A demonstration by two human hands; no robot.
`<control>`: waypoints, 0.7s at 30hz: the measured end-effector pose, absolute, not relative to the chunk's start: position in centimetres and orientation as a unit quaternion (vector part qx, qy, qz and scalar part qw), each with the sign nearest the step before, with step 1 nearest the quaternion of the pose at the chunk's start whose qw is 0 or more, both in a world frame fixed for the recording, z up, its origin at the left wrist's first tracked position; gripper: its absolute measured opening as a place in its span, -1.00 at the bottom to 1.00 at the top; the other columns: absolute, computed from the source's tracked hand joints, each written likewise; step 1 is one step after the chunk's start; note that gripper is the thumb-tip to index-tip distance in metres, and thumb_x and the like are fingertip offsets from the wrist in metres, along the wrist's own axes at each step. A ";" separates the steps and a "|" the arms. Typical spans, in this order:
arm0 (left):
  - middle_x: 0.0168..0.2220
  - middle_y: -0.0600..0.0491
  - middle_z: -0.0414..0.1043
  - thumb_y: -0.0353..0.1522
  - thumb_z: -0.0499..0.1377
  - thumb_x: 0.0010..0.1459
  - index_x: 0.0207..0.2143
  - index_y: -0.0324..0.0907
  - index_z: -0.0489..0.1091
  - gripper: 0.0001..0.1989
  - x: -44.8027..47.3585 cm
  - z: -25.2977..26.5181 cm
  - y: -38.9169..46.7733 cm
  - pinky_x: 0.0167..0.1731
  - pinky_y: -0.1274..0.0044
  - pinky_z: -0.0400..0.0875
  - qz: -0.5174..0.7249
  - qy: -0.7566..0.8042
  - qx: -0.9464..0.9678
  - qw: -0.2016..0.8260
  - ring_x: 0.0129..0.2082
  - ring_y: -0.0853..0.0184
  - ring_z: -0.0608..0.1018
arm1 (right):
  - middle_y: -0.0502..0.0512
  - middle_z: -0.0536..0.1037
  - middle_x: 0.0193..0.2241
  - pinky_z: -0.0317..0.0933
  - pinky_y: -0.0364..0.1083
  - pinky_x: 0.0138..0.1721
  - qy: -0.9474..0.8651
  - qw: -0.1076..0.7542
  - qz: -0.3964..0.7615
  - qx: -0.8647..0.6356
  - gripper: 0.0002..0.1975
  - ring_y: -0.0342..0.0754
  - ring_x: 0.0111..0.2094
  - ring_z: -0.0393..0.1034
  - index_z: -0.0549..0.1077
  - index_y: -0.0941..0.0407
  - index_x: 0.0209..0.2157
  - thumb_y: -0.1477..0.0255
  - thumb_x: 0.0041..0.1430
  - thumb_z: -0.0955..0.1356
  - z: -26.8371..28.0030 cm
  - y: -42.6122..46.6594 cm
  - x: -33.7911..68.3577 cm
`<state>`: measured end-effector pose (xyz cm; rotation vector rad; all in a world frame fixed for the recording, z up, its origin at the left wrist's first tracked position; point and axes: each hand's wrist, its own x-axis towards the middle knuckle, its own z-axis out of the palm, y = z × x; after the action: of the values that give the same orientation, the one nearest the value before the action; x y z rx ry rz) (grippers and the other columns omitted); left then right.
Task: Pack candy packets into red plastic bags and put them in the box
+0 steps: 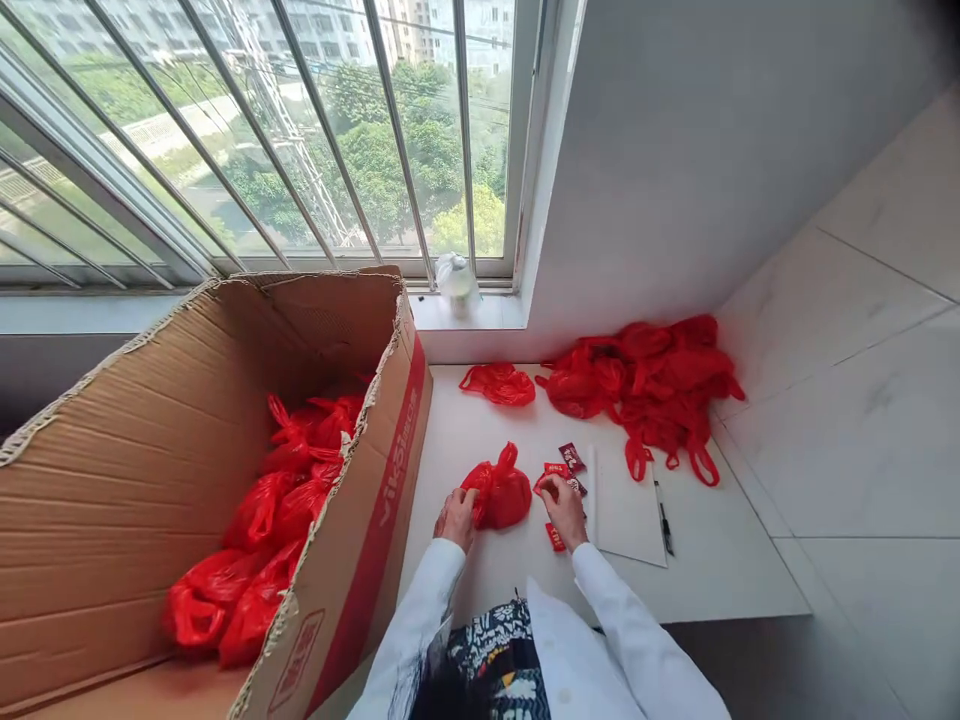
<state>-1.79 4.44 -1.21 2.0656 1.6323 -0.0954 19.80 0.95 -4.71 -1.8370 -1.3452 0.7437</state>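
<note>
A filled red plastic bag (504,492) sits on the white table in front of me, one handle loop sticking up. My left hand (456,518) has its fingers closed on the left side of this bag. To the right of the bag, my right hand (564,508) pinches a small red packet (539,484) at its fingertips. Several small packets lie around that hand, among them a dark maroon packet (572,457) and a red packet (555,537) near the wrist.
A tall cardboard box (390,500) on the left holds several red bags (259,510). Toward the wall lie a red bag (498,384) and a heap of red bags (652,370). White paper (630,510) and a black pen (666,528) lie at right. A barred window is behind.
</note>
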 end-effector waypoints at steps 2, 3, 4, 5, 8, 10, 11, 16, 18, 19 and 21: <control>0.02 -0.05 0.26 -0.61 0.00 0.04 0.03 -0.04 0.26 -0.48 -0.9 -1.7 5.4 -0.11 0.47 0.28 -0.024 0.596 0.765 0.243 0.01 0.22 0.33 | 0.09 0.46 -0.31 0.22 -0.06 -0.18 -0.594 0.296 0.278 -0.694 -0.85 -0.03 -0.26 0.34 0.40 0.11 -0.32 0.47 0.08 0.24 -4.9 0.6 18.7; 0.05 -0.06 0.24 -0.59 0.01 0.05 0.03 -0.02 0.27 -0.50 -0.4 -2.0 5.9 -0.10 0.46 0.26 -0.018 0.594 0.768 0.240 0.03 0.20 0.31 | 0.11 0.45 -0.26 0.21 -0.05 -0.17 -0.620 0.264 0.270 -0.687 -0.82 0.00 -0.21 0.32 0.40 0.10 -0.25 0.47 0.05 0.27 -5.0 0.7 17.8; 0.06 -0.06 0.23 -0.56 0.04 0.06 0.01 -0.02 0.30 -0.53 0.0 -2.2 6.4 -0.09 0.44 0.25 -0.013 0.592 0.770 0.239 0.05 0.17 0.29 | 0.15 0.43 -0.19 0.20 -0.04 -0.17 -0.640 0.231 0.256 -0.687 -0.73 0.04 -0.17 0.30 0.39 0.10 -0.18 0.46 0.02 0.31 -5.2 1.0 16.8; 0.05 -0.07 0.24 -0.54 0.06 0.06 -0.03 -0.02 0.33 -0.57 0.4 -2.5 6.7 -0.08 0.42 0.24 -0.009 0.590 0.771 0.238 0.05 0.16 0.28 | 0.18 0.41 -0.15 0.19 -0.03 -0.17 -0.651 0.198 0.238 -0.693 -0.66 0.07 -0.13 0.27 0.37 0.10 -0.13 0.46 -0.02 0.34 -5.3 1.5 15.7; -0.08 -0.07 0.36 -0.49 0.09 0.09 -0.16 -0.10 0.41 -0.73 0.4 -3.2 7.4 -0.11 0.41 0.25 0.001 0.593 0.768 0.241 -0.05 0.19 0.36 | 0.18 0.42 -0.19 0.16 -0.06 -0.21 -0.656 0.127 0.207 -0.715 -0.75 0.07 -0.15 0.26 0.41 0.10 -0.22 0.52 -0.02 0.33 -5.6 2.7 13.3; -0.21 -0.02 0.42 -0.47 0.10 0.10 -0.25 -0.15 0.44 -0.81 -0.3 -3.5 7.3 -0.18 0.44 0.28 0.014 0.598 0.761 0.251 -0.18 0.25 0.43 | 0.13 0.44 -0.28 0.13 -0.11 -0.28 -0.652 0.113 0.204 -0.721 -0.83 0.02 -0.22 0.28 0.41 0.09 -0.32 0.56 0.01 0.29 -5.5 2.8 13.0; -0.26 0.01 0.43 -0.46 0.11 0.09 -0.28 -0.16 0.45 -0.84 -0.9 -3.5 7.1 -0.22 0.47 0.29 0.025 0.600 0.757 0.258 -0.23 0.29 0.45 | 0.10 0.44 -0.32 0.11 -0.12 -0.31 -0.648 0.119 0.205 -0.724 -0.85 -0.01 -0.25 0.28 0.41 0.08 -0.35 0.57 0.02 0.27 -5.3 2.5 13.2; -0.41 0.12 0.43 -0.46 0.19 0.03 -0.38 -0.11 0.49 -0.89 -3.6 -3.4 4.6 -0.37 0.64 0.30 0.102 0.615 0.723 0.299 -0.38 0.43 0.48 | 0.01 0.41 -0.46 0.05 -0.16 -0.36 -0.608 0.216 0.217 -0.732 -0.90 -0.06 -0.34 0.26 0.36 0.07 -0.47 0.51 0.05 0.24 -3.8 -0.7 15.5; -0.44 0.14 0.43 -0.46 0.20 0.01 -0.39 -0.10 0.50 -0.88 -4.2 -3.3 3.5 -0.39 0.66 0.31 0.124 0.622 0.708 0.311 -0.41 0.45 0.49 | 0.00 0.40 -0.47 0.05 -0.15 -0.35 -0.596 0.239 0.228 -0.731 -0.89 -0.06 -0.35 0.26 0.34 0.07 -0.51 0.49 0.05 0.24 -3.4 -1.7 15.9; -0.45 0.14 0.44 -0.46 0.20 0.01 -0.39 -0.11 0.50 -0.88 -4.4 -3.3 3.0 -0.39 0.66 0.31 0.133 0.627 0.700 0.315 -0.41 0.45 0.49 | 0.00 0.40 -0.48 0.05 -0.15 -0.35 -0.592 0.246 0.233 -0.731 -0.88 -0.05 -0.35 0.26 0.34 0.07 -0.52 0.48 0.05 0.23 -3.3 -1.9 16.0; -0.44 0.13 0.45 -0.46 0.19 0.02 -0.40 -0.11 0.50 -0.88 -4.7 -3.2 2.4 -0.36 0.65 0.33 0.149 0.642 0.684 0.314 -0.41 0.43 0.49 | 0.01 0.41 -0.48 0.06 -0.14 -0.33 -0.583 0.256 0.240 -0.733 -0.87 -0.05 -0.36 0.26 0.34 0.08 -0.53 0.47 0.04 0.22 -3.4 -2.1 16.0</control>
<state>-4.66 2.44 -3.20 1.8028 1.6917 0.3938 15.96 -2.09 -3.37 -1.9906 -1.5815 0.6505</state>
